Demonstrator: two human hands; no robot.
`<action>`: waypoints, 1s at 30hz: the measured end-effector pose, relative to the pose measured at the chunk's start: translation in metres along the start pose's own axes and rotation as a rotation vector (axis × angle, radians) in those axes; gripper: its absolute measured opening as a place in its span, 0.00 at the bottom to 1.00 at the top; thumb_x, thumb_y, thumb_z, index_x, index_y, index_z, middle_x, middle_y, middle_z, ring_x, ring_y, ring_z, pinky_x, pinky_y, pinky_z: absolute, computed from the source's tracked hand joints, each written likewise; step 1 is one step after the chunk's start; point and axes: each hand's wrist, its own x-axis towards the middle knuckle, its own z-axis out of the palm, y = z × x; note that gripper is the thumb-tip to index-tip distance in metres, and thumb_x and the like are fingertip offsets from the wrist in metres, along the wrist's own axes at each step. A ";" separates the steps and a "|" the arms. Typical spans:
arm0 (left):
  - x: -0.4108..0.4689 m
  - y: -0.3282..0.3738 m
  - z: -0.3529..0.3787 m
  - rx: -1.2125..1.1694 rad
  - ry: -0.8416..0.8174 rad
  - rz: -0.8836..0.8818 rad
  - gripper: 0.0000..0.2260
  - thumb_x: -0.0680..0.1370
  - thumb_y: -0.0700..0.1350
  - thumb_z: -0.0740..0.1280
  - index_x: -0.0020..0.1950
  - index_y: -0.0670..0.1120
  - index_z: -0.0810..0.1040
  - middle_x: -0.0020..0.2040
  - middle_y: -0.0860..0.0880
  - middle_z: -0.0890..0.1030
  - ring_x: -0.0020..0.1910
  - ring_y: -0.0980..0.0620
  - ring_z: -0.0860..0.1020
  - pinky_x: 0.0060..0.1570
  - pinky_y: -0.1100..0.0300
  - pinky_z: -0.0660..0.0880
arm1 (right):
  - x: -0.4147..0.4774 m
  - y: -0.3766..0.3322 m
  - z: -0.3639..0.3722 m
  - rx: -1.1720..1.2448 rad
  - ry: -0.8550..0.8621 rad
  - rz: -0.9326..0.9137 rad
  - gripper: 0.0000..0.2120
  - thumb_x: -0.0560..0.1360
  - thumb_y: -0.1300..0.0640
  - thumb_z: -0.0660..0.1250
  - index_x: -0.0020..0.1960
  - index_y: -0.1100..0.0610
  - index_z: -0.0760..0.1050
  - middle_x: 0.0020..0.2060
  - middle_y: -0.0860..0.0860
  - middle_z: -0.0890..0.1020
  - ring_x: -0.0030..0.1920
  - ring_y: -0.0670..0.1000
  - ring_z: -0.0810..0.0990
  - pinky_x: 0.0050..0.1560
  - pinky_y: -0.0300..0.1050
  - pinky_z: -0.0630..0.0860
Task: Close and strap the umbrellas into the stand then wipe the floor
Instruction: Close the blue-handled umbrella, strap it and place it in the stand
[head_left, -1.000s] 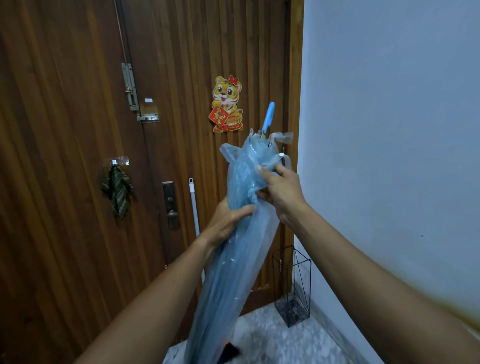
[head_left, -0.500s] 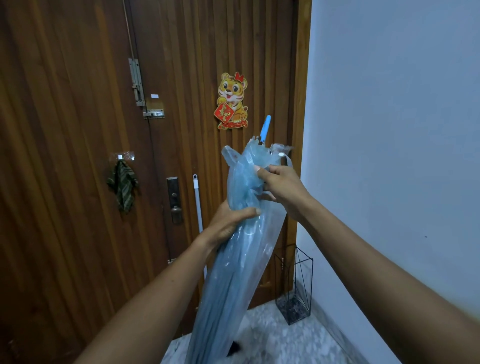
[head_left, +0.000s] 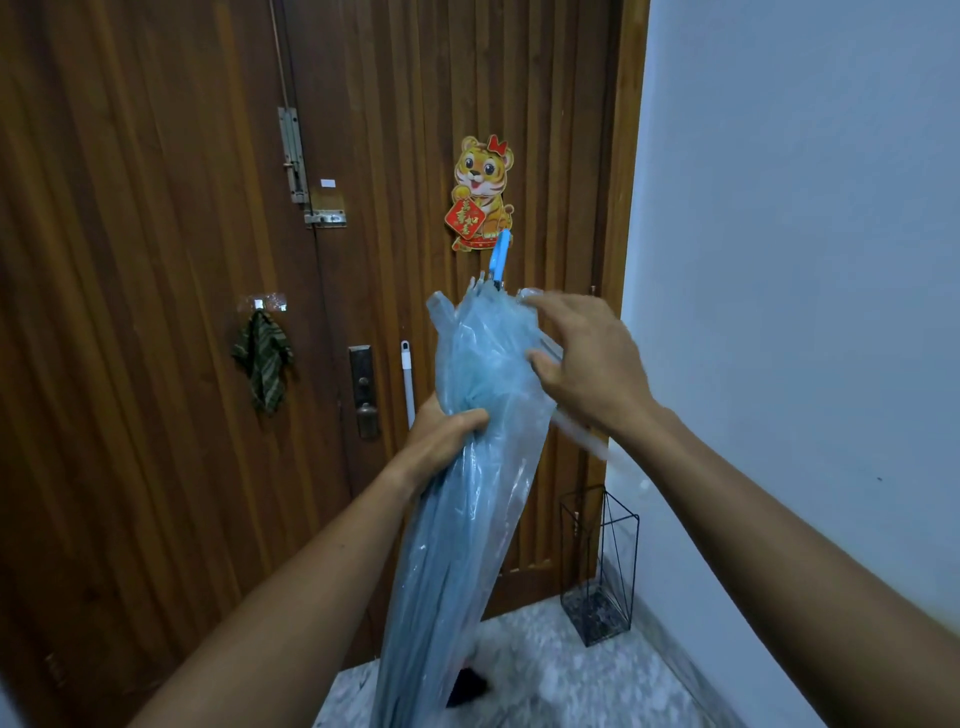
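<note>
Since the earlier frame the right hand (head_left: 587, 364) has let go of the canopy top and lifted, its fingers now spread wide over the folds. The left hand (head_left: 447, 436) keeps its grip round the middle of the blue umbrella (head_left: 467, 519), which tilts in front of the door (head_left: 156, 364), blue end piece (head_left: 501, 257) uppermost. A pale strap (head_left: 576, 434) trails loose below the right wrist. The wire stand (head_left: 597, 566) sits on the floor (head_left: 571, 686) in the corner by the wall, well apart from the umbrella. With the strap unfastened, the slippery folds could spring open if the left grip slackens, and a hurried wrap may leave a flap sticking out. Whether the right hand touches the strap is lost in blur; the umbrella's lower end is cut off by the frame edge, beside a dark shape that cannot be made out
</note>
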 end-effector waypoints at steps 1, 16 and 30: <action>0.000 0.001 0.001 0.005 -0.012 0.005 0.15 0.70 0.38 0.69 0.56 0.45 0.79 0.44 0.47 0.84 0.41 0.49 0.84 0.37 0.60 0.78 | -0.001 0.004 0.007 0.003 -0.072 0.018 0.22 0.76 0.47 0.70 0.68 0.46 0.75 0.63 0.47 0.81 0.64 0.52 0.76 0.62 0.52 0.75; 0.020 0.001 0.022 0.110 0.156 0.107 0.28 0.66 0.47 0.76 0.64 0.51 0.72 0.53 0.52 0.82 0.48 0.53 0.83 0.41 0.60 0.81 | -0.010 0.015 0.039 0.406 -0.260 0.305 0.18 0.72 0.38 0.71 0.54 0.48 0.84 0.58 0.49 0.80 0.57 0.48 0.79 0.57 0.52 0.80; 0.031 0.003 0.016 0.274 0.250 0.012 0.29 0.65 0.50 0.77 0.62 0.52 0.69 0.53 0.53 0.78 0.49 0.51 0.80 0.42 0.58 0.78 | -0.011 0.023 0.023 0.539 -0.288 0.288 0.16 0.84 0.55 0.57 0.45 0.52 0.81 0.37 0.46 0.81 0.37 0.45 0.77 0.41 0.42 0.72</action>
